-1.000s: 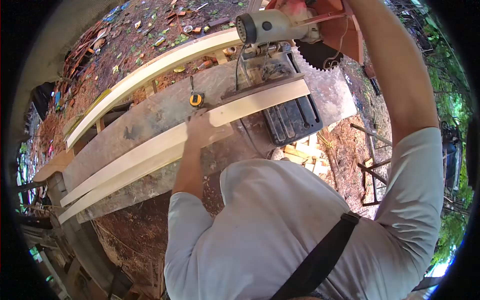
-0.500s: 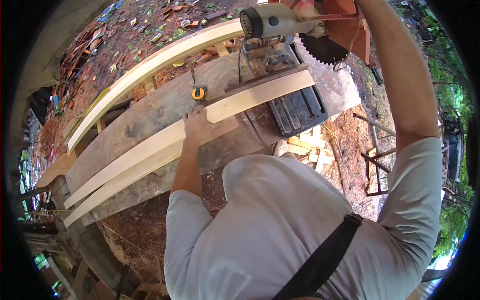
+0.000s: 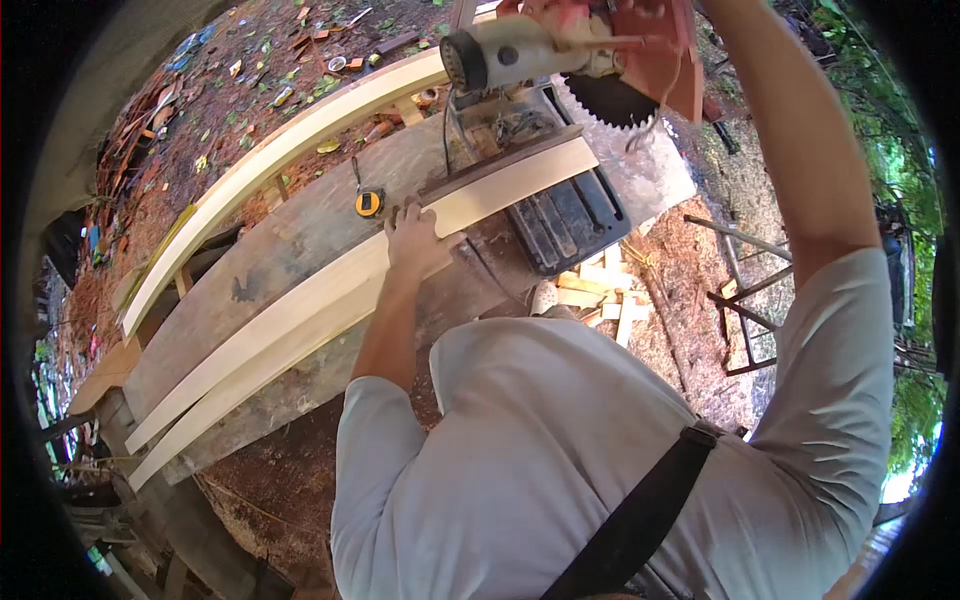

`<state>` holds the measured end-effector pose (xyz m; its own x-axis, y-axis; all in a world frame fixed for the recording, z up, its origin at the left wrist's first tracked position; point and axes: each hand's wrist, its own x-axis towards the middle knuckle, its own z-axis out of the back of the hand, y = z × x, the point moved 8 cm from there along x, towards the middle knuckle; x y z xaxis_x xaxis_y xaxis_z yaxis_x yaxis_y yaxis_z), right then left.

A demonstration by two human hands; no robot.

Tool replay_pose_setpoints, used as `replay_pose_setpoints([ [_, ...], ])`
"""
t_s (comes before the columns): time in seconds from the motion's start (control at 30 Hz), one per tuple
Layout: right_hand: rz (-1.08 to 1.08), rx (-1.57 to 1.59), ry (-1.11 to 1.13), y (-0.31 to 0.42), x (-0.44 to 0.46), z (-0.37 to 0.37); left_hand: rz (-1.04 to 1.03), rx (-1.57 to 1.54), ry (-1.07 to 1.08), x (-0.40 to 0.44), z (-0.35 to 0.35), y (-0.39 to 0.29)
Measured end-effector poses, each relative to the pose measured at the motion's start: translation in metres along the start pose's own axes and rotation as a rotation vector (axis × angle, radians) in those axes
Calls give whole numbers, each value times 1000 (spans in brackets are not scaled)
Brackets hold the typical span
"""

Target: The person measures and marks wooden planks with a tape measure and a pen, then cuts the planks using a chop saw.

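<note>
Grey cloth of the shirt fills the near view, crossed by a black strap. Past it, a shorter pale board lies on the bench, its right end near the thumb of the left hand. That hand grips the longer pale board, its fingers bent over the far edge and the thumb spread toward the near one; the board runs under the palm and out to both sides. Its right end lies across the black base of the mitre saw, alongside the dark fence. Just beyond the fingers sits a yellow and black tape measure. Farther off, the toothed blade is raised above the base, beside a red guard. The right arm reaches up past it, the hand out of view, so I cannot tell its grip. Behind the bench stretches a long pale timber, with littered reddish ground beyond
</note>
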<state>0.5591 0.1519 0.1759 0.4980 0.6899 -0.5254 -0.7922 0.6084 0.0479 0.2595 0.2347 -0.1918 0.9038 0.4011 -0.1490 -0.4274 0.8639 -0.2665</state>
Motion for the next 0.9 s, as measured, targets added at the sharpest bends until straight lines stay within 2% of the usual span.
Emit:
replay_pose_setpoints([
  [0.03,-7,-10,-2,-5,-8,-12,-4,-9,-6,2,2,-4],
  [0.1,278,160,-70,14,-38,-36,46,46,9,1,0,-6],
  [0.13,-93,-62,-93,5,-59,-42,43,40,12,1,-1,-6],
  [0.17,-97,-63,-87,9,-72,-55,35,60,-2,1,-1,-5],
  [0.23,-28,143,-288,7,-86,-68,27,75,-9,2,-1,-9],
  [0.3,60,73,-396,-1,-83,-83,35,44,-47,4,4,-11],
  [0.4,-27,365,-272,-35,-62,-115,32,70,-64,4,3,-12],
  [0.53,-20,559,-288,-28,-73,-113,35,65,-14,4,2,-13],
  [0.7,-168,1221,-183,-44,-64,-142,65,77,-35,4,-1,-12],
  [0.83,-120,1265,-166,-43,-60,-139,50,101,-25,4,0,-15],
  [0.9,-174,1094,-179,-40,-64,-127,52,98,-10,3,1,-16],
])
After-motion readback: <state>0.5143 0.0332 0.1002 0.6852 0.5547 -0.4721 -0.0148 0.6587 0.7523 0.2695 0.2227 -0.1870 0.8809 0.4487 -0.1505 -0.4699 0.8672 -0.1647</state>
